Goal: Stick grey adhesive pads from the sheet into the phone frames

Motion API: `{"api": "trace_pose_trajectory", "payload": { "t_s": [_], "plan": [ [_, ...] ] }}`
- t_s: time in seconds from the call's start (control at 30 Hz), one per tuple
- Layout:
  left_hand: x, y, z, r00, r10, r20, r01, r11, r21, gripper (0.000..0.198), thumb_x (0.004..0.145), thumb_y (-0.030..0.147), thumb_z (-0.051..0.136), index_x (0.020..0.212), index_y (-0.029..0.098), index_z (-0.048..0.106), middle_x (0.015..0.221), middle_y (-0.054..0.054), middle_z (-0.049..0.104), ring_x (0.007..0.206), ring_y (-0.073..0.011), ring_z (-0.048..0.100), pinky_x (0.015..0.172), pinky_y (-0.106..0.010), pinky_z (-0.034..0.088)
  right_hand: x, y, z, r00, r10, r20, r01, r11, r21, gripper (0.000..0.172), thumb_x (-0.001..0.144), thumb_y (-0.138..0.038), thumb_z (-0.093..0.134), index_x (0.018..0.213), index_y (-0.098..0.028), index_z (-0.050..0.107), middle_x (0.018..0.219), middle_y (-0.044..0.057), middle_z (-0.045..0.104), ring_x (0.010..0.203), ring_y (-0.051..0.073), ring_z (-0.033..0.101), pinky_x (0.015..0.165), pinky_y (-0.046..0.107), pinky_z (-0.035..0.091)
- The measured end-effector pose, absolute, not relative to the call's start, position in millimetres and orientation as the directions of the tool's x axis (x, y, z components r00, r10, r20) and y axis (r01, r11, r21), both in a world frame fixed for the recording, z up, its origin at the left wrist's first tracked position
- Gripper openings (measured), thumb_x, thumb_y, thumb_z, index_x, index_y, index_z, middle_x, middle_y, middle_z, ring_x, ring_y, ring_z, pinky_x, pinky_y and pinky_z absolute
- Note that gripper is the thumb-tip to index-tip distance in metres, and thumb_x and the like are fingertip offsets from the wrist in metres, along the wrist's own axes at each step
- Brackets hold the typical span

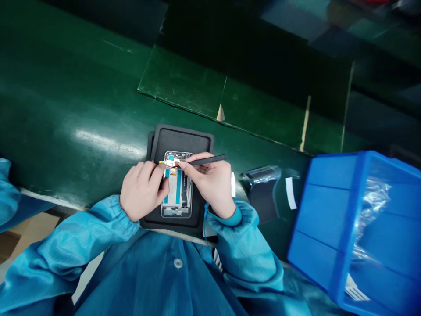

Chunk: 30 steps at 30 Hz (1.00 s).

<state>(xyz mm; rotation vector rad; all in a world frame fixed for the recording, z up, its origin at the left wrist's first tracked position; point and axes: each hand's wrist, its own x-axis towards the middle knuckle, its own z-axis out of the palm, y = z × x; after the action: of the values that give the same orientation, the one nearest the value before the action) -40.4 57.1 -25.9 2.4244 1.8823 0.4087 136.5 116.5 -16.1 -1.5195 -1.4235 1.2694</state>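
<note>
The left hand [143, 191] grips a phone display frame [177, 188], steadying it on a black rubber mat [184, 138]. Just right of it, the right hand [212, 182] pinches narrowly around black tweezers [210, 160], their tips low at the frame's upper end.

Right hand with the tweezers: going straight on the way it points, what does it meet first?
The right hand and its tweezers would first meet the copper-coloured flex strip at the top of the open phone frame; depth is unclear, so the tips may already touch it.
</note>
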Motion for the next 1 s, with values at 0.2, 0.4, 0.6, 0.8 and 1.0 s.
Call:
{"api": "trace_pose_trajectory", "payload": {
  "t_s": [0.2, 0.4, 0.6, 0.8, 1.0],
  "plan": [
    [-40, 56, -25, 0.221, 0.965, 0.142, 0.952, -0.245, 0.184, 0.026, 0.094, 0.033, 0.05, 0.108, 0.018, 0.067, 0.09, -0.01, 0.062, 0.08, -0.0244, 0.056, 0.069, -0.038, 0.042, 136, 116, -16, -0.074, 0.978, -0.193, 0.313, -0.161, -0.936, 0.021, 0.077, -0.039, 0.082, 0.08, -0.02, 0.073, 0.076, 0.003, 0.079, 0.065, 0.02, 0.076, 0.058, 0.028, 0.061],
    [-41, 57, -26, 0.233, 0.957, 0.175, 0.947, -0.264, 0.185, 0.027, 0.093, 0.032, 0.052, 0.108, 0.016, 0.068, 0.089, -0.01, 0.062, 0.078, -0.0253, 0.054, 0.067, -0.038, 0.041, 135, 116, -14, -0.068, 0.98, -0.186, 0.325, -0.154, -0.933, 0.02, 0.077, -0.038, 0.082, 0.079, -0.02, 0.073, 0.075, 0.003, 0.078, 0.064, 0.019, 0.076, 0.058, 0.028, 0.061],
    [-42, 56, -24, 0.245, 0.946, 0.213, 0.941, -0.285, 0.182, 0.032, 0.094, 0.031, 0.054, 0.12, 0.018, 0.067, 0.106, -0.013, 0.066, 0.091, -0.0268, 0.056, 0.072, -0.039, 0.041, 135, 116, -14, -0.074, 0.982, -0.176, 0.326, -0.143, -0.935, 0.017, 0.078, -0.035, 0.082, 0.08, -0.02, 0.073, 0.077, 0.003, 0.078, 0.064, 0.019, 0.076, 0.059, 0.028, 0.061],
    [-42, 56, -20, 0.366, 0.914, 0.174, 0.909, -0.391, 0.146, 0.035, 0.096, 0.027, 0.054, 0.129, 0.021, 0.065, 0.118, -0.01, 0.069, 0.106, -0.0279, 0.056, 0.08, -0.041, 0.042, 136, 116, -14, -0.089, 0.985, -0.149, 0.353, -0.109, -0.929, 0.015, 0.078, -0.033, 0.081, 0.081, -0.02, 0.073, 0.079, 0.003, 0.079, 0.064, 0.018, 0.075, 0.061, 0.028, 0.061],
    [-39, 56, -19, 0.452, 0.863, 0.228, 0.882, -0.47, 0.033, 0.035, 0.097, 0.024, 0.054, 0.128, 0.014, 0.067, 0.117, -0.012, 0.071, 0.103, -0.0271, 0.06, 0.081, -0.041, 0.043, 141, 104, -19, -0.032, 0.996, -0.085, 0.362, -0.068, -0.93, 0.017, 0.079, -0.036, 0.081, 0.084, -0.021, 0.073, 0.083, 0.003, 0.079, 0.069, 0.018, 0.074, 0.066, 0.03, 0.062]
  ]
}}
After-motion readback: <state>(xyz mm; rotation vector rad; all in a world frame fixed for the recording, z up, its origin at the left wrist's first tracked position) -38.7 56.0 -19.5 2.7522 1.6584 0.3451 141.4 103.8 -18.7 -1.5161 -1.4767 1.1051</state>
